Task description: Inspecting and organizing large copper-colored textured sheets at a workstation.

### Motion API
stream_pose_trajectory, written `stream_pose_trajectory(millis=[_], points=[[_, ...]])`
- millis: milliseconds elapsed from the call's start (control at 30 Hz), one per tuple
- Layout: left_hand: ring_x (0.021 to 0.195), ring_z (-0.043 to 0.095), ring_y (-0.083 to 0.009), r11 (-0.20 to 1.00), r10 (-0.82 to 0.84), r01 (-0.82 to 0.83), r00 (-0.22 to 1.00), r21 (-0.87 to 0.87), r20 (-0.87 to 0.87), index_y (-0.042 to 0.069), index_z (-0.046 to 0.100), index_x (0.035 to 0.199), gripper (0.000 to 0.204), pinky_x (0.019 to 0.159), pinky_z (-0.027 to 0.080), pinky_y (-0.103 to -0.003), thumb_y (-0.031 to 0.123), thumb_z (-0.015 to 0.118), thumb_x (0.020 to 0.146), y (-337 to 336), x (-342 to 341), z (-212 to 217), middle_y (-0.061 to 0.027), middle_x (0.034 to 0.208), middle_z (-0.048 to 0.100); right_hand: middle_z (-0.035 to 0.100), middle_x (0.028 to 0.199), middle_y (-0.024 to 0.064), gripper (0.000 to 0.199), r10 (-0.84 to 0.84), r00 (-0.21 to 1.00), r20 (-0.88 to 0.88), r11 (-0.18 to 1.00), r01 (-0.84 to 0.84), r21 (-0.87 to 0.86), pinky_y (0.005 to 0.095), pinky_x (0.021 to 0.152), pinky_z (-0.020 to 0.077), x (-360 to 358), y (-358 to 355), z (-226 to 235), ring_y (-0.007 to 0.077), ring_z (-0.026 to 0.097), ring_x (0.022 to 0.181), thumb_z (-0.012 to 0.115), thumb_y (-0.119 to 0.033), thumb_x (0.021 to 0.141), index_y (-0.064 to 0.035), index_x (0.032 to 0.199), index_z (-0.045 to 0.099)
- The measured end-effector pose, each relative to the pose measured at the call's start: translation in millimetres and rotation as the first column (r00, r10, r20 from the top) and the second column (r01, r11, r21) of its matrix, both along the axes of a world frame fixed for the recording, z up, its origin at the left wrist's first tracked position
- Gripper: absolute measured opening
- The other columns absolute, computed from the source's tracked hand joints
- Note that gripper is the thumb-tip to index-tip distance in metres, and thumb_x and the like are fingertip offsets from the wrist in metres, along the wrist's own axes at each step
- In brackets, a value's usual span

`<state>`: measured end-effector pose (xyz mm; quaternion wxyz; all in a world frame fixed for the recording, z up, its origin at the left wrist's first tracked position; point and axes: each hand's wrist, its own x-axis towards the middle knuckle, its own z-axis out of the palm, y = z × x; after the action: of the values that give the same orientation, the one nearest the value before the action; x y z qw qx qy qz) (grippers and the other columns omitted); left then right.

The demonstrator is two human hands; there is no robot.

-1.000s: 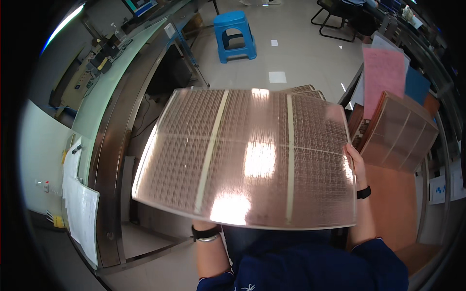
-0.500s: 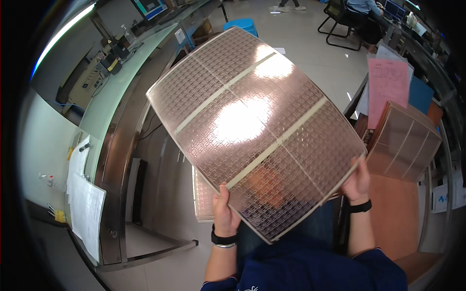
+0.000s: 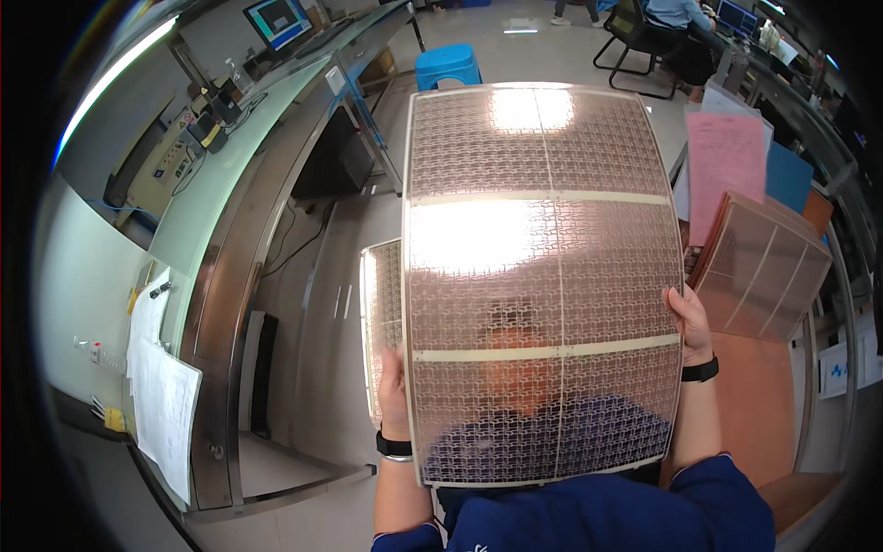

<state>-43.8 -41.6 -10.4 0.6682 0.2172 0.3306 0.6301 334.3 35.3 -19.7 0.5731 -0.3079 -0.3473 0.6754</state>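
Note:
A large, shiny copper-coloured circuit board panel [image 3: 483, 294] with a fine repeated pattern and pale dividing strips is held up before me. My left hand [image 3: 393, 386] grips its left edge low down, fingers partly hidden behind it. On the opposite edge, my right hand [image 3: 690, 322] is closed with the thumb at the front. Behind the panel, to the left, part of another patterned panel [image 3: 372, 322] shows; the rest of it is covered. To the right of my right hand, a stack of similar copper panels [image 3: 768, 271] leans at a slant.
On the left runs a glass-topped bench [image 3: 207, 198] with a monitor [image 3: 278, 23]; papers [image 3: 166, 405] hang beside it. A blue stool [image 3: 447, 67] stands beyond the panel. Pink paper [image 3: 727, 170] rests above the right-hand stack. A seated person [image 3: 681, 18] is far right.
The panel has turned from a slant to nearly upright in view and shifted right. My left hand has moved left and slightly up the picture; both hands keep their hold.

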Motion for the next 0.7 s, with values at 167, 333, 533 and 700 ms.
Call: stream_pose_trajectory(millis=[167, 333, 533, 700], points=[[0.102, 0.054, -0.0199, 0.997, 0.079, -0.076, 0.953, -0.019, 0.291, 0.004, 0.044, 0.126, 0.055, 0.088, 0.045, -0.033, 0.047, 0.031, 0.094, -5.4, 26.6, 14.3, -0.0105, 0.113, 0.055, 0.06, 0.08, -0.0013, 0.017, -0.119, 0.989, -0.085, 0.992, 0.123, 0.041, 0.0221, 0.066, 0.0486, 9.5, 9.5, -24.5, 0.0062, 0.056, 0.072, 0.053, -0.017, 0.091, -0.004, 0.1, 0.055], [0.121, 0.041, -0.0277, 0.977, -0.113, -0.028, 0.767, 0.209, 0.632, 0.005, 0.037, 0.131, 0.06, 0.101, 0.033, -0.046, 0.051, 0.036, 0.091, -17.0, 31.0, -41.5, -0.0124, 0.132, 0.044, 0.059, 0.107, 0.0054, 0.023, -0.086, 0.94, -0.331, 0.993, 0.106, 0.044, 0.0298, 0.088, 0.0451, -31.2, 4.1, -15.7, 0.0139, 0.055, 0.099, 0.052, -0.013, 0.09, -0.003, 0.111, 0.052], [0.101, 0.056, -0.0144, 0.97, 0.241, -0.242, 0.932, -0.029, 0.269, 0.007, 0.05, 0.113, 0.026, 0.089, 0.047, -0.03, 0.013, 0.057, 0.088, -15.5, 30.8, -55.6, -0.0054, 0.107, 0.059, 0.053, 0.116, 0.0087, 0.039, -0.021, 0.971, -0.237, 0.99, 0.052, 0.128, 0.0395, 0.095, 0.0398, -54.0, -9.1, 1.2, 0.0228, 0.051, 0.107, 0.054, -0.01, 0.087, -0.0003, 0.123, 0.043], [0.079, 0.06, -0.005, 0.924, 0.382, -0.376, 0.913, -0.067, 0.144, 0.009, 0.052, 0.102, 0.013, 0.069, 0.049, -0.015, 0.008, 0.054, 0.089, -18.9, -9.7, -45.7, 0.0002, 0.089, 0.062, 0.053, 0.117, 0.0138, 0.036, -0.167, 0.865, -0.472, 0.941, 0.283, 0.186, 0.036, 0.089, 0.0464, 42.2, 6.9, -8.5, 0.023, 0.053, 0.106, 0.044, -0.02, 0.094, 0.0012, 0.123, 0.043]])
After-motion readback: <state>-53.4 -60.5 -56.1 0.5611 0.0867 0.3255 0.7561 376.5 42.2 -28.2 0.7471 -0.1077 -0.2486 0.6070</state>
